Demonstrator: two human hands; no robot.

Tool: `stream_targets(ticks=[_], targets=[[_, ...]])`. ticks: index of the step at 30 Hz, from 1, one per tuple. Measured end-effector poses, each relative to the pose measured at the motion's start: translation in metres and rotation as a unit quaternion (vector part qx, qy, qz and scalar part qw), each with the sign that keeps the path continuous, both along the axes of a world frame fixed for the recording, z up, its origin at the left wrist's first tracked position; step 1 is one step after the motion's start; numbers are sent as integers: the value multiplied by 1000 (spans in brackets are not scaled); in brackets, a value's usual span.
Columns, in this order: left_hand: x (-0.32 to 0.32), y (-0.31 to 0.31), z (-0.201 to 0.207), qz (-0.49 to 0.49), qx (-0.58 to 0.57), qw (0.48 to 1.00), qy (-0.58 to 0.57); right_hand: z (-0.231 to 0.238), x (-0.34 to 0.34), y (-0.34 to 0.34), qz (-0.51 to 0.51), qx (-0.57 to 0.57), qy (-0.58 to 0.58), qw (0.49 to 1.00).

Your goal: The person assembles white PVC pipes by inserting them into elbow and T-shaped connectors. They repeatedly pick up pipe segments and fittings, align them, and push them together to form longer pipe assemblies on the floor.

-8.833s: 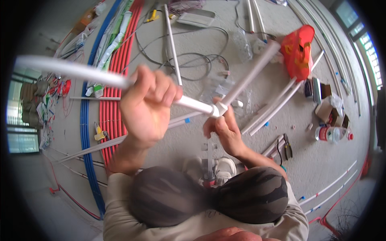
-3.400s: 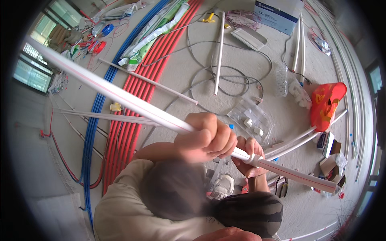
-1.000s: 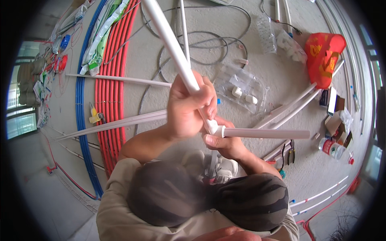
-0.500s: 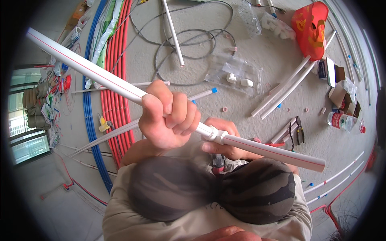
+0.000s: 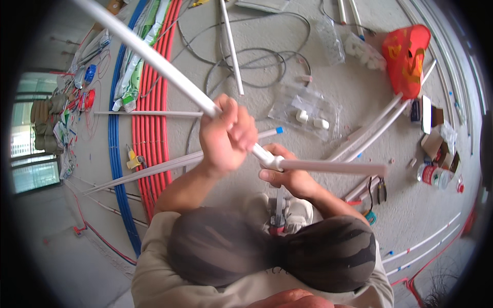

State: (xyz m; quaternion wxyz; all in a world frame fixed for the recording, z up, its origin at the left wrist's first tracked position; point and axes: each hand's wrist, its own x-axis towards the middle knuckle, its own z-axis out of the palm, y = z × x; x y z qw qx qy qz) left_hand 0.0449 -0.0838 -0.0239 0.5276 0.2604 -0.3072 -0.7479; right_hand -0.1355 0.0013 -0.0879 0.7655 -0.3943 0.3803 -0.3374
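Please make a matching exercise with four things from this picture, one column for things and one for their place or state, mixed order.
Things:
1. left hand
2. right hand
3. red plastic bag
4. clear bag of fittings

Places or states:
A. lies on the floor, far right
B. grips the long white pipe
C. holds the white elbow joint
D. lies on the floor, just beyond the hands

Pairs: 1-B, 2-C, 3-A, 4-D

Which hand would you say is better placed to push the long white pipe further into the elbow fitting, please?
Left, probably: the left hand is fisted around the long white pipe just behind the elbow fitting, while the right hand steadies the fitting.
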Motion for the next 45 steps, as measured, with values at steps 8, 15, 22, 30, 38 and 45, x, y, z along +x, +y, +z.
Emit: stream_targets(ticks=[8, 15, 22, 30, 38, 45], targets=[[190, -202, -125, 142, 255, 898, -330, -24, -31, 9, -120, 54, 16, 991], [234, -263, -219, 160, 298, 824, -455, -41, -41, 20, -131, 77, 86, 985], [165, -261, -222, 303, -201, 282, -888, -44, -51, 22, -127, 90, 143, 977], [55, -245, -215, -33, 106, 734, -670, -48, -42, 9, -122, 17, 151, 981], [-42, -181, -160, 106, -13, 882, -459, -43, -54, 27, -154, 4, 210, 966], [-101, -190, -206, -5, -207, 834, -512, -43, -73, 45, -188, -16, 244, 951]])
